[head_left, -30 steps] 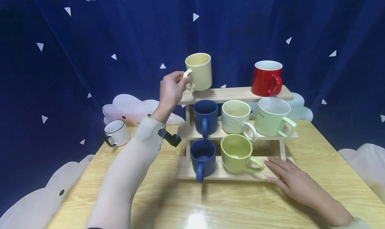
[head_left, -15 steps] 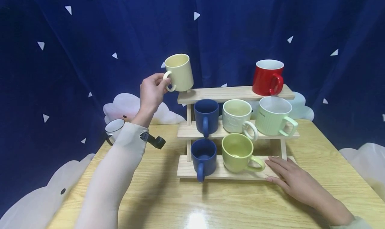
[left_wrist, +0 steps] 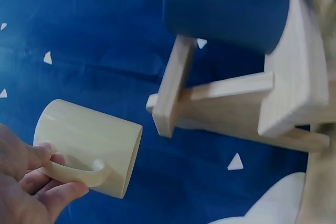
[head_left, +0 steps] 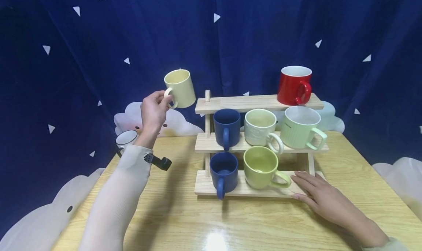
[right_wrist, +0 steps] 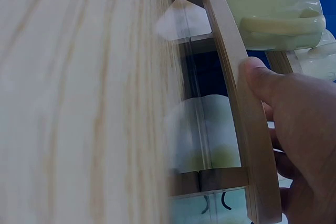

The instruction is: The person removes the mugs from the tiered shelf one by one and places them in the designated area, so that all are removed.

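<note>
My left hand [head_left: 154,108] grips the handle of a pale yellow mug [head_left: 183,92] in the air, left of the three-tier wooden rack's top shelf. In the left wrist view, thumb and fingers pinch the handle of this mug [left_wrist: 89,145], its rim pointing away from the hand. My right hand [head_left: 324,199] rests on the right end of the rack's bottom shelf [head_left: 211,188], fingers laid over the board and thumb at its front edge. Close to those fingers stands an olive-yellow mug [head_left: 260,167], with a blue mug [head_left: 224,172] to its left.
A red mug [head_left: 293,84] stands at the top shelf's right end. The middle shelf bears another blue mug [head_left: 227,126], a cream mug [head_left: 259,128] and a mint green mug [head_left: 298,128]. Partly behind the left forearm is a white, dark-rimmed mug [head_left: 126,138] on the table [head_left: 184,221].
My left hand has carried the pale yellow mug leftward from above the top shelf to beyond its left end, and slightly down. The right hand stays in place.
</note>
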Tool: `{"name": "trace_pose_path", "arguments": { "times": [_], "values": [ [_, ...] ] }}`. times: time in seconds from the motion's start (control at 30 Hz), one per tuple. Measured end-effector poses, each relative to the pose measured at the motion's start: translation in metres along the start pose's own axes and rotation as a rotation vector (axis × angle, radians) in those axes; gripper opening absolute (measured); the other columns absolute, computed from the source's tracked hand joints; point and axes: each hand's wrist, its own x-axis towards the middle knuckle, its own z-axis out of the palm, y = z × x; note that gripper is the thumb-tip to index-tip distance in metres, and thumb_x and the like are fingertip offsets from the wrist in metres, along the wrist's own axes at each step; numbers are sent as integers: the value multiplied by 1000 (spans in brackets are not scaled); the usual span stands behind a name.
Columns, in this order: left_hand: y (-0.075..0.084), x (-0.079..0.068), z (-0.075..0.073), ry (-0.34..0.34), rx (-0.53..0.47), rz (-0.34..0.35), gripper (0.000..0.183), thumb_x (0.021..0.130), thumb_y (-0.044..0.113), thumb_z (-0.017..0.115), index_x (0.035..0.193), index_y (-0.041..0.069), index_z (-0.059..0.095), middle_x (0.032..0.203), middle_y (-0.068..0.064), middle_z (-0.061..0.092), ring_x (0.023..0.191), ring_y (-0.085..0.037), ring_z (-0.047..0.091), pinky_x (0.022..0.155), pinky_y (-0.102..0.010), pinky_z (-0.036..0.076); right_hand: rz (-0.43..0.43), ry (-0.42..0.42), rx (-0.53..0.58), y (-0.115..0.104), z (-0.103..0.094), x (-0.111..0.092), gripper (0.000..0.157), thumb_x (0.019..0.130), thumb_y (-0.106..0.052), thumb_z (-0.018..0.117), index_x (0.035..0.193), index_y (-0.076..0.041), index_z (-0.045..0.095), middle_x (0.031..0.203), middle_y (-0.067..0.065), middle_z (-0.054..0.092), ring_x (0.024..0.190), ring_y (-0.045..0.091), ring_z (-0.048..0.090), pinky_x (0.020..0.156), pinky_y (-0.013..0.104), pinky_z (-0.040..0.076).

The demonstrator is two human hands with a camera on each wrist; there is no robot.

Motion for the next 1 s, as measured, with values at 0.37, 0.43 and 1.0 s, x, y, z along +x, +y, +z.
{"name": "trace_pose_path", "arguments": {
  "times": [0.37, 0.43, 1.0],
  "values": [
    [-35, -6, -9, 30, 51, -53, 31, 96, 23, 65, 120, 3, 67, 109, -13, 71, 87, -24, 70, 70, -26, 55, 17, -14, -2, 1, -2, 0, 53, 91, -37, 69, 135, -11, 58, 138, 9, 54, 125, 39, 48, 106, 53, 35],
    [-43, -8, -10, 35, 54, -57, 31, 96, 22, 65, 120, 2, 67, 108, -14, 71, 86, -24, 70, 69, -23, 54, 18, -15, -1, 1, -1, 0, 53, 91, -37, 69, 135, -12, 58, 138, 9, 54, 125, 38, 48, 106, 52, 35],
    [-110, -24, -12, 94, 109, -142, 30, 96, 22, 65, 120, 3, 68, 107, -14, 71, 86, -27, 69, 64, -21, 48, 15, -18, 0, 0, 0, 0, 53, 91, -37, 69, 136, -12, 58, 138, 9, 54, 126, 36, 48, 110, 47, 32]
  ]
}}
